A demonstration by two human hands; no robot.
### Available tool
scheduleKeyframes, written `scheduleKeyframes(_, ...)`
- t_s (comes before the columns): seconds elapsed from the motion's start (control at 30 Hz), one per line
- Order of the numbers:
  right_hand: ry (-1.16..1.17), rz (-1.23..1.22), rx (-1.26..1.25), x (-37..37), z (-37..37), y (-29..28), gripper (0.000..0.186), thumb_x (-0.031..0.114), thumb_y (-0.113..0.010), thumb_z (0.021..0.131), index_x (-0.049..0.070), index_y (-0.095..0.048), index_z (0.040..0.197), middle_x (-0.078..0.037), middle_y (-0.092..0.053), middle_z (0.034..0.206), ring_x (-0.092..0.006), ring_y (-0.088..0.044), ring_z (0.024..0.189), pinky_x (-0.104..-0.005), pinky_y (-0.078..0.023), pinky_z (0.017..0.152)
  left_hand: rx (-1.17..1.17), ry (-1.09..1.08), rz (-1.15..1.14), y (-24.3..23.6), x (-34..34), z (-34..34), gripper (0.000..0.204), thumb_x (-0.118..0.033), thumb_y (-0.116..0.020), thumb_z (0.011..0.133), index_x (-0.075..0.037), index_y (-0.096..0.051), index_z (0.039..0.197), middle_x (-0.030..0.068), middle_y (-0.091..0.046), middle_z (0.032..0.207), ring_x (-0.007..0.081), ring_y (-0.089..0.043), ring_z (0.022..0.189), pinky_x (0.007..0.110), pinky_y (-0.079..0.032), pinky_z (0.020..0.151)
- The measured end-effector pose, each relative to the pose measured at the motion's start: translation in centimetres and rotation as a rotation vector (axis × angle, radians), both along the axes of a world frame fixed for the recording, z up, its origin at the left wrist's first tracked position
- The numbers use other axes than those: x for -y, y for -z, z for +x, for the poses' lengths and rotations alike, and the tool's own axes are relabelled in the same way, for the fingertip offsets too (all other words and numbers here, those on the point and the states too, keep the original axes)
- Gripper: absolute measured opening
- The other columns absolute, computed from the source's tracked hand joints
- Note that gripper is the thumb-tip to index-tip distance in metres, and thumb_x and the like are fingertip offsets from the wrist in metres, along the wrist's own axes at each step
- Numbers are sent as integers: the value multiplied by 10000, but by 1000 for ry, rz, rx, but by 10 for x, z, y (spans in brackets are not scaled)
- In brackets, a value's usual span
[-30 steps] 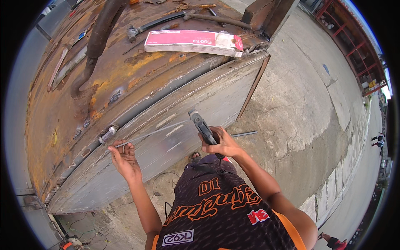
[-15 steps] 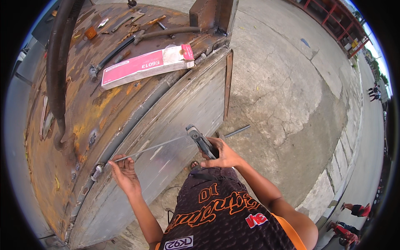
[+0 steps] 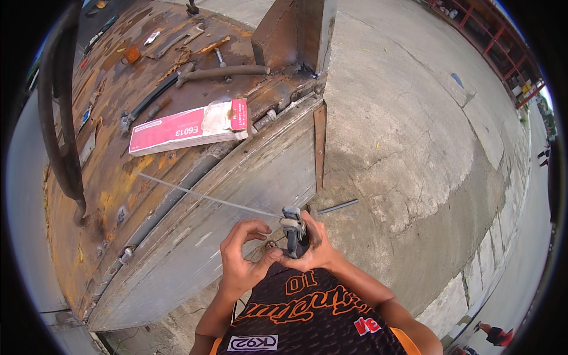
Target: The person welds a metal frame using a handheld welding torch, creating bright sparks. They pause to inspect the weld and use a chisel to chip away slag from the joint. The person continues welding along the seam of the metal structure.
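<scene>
My right hand grips a dark electrode holder, whose head now stands nearly upright in front of my shirt. A thin grey rod runs from the holder's head up and left, over the rusty steel surface. My left hand is beside the holder with bent fingers apart from the thumb, which lies at the holder's lower part; it no longer holds the rod. Beyond, a pink and white cardboard box lies on the steel near its edge.
Hammers, scraps and a thick bent dark bar lie on the steel. An upright bracket stands at the corner. A grey bar is on the cracked concrete. People are at the right edge.
My left hand has released the rod's far end and moved right to the holder. The holder has turned more upright, and the rod now slopes up to the left. The view has shifted.
</scene>
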State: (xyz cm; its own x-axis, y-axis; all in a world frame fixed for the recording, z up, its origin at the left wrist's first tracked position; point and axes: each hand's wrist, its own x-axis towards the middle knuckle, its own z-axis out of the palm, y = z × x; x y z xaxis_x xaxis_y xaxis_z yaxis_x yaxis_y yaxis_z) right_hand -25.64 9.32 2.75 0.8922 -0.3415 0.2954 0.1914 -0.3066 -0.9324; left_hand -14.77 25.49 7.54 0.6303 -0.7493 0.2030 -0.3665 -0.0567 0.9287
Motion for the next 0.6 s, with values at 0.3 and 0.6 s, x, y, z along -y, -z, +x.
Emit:
scheduleKeyframes(0.3, -543, 51, 157, 11, 63, -23, 785, 72, -744, 705, 41, -251, 1316, -254, -553, 1172, -431, -637, 1027, -445, -542, 876, -437, -205, -116, 4, 20, -28, 514, -289, -726, 924, 69, -518, 1229, 111, -624, 1112, 165, -594, 1009, 313, -482, 870)
scheduleKeyframes(0.6, -507, -463, 165, 85, 200, -104, 253, 145, -737, 870, -25, -703, 1054, -165, -714, 947, -245, -700, 842, -349, -546, 727, -322, -836, -661, 24, -27, -29, 293, -250, -568, 1010, 0, -475, 1131, 144, -558, 1001, 270, -593, 950, 433, -469, 893)
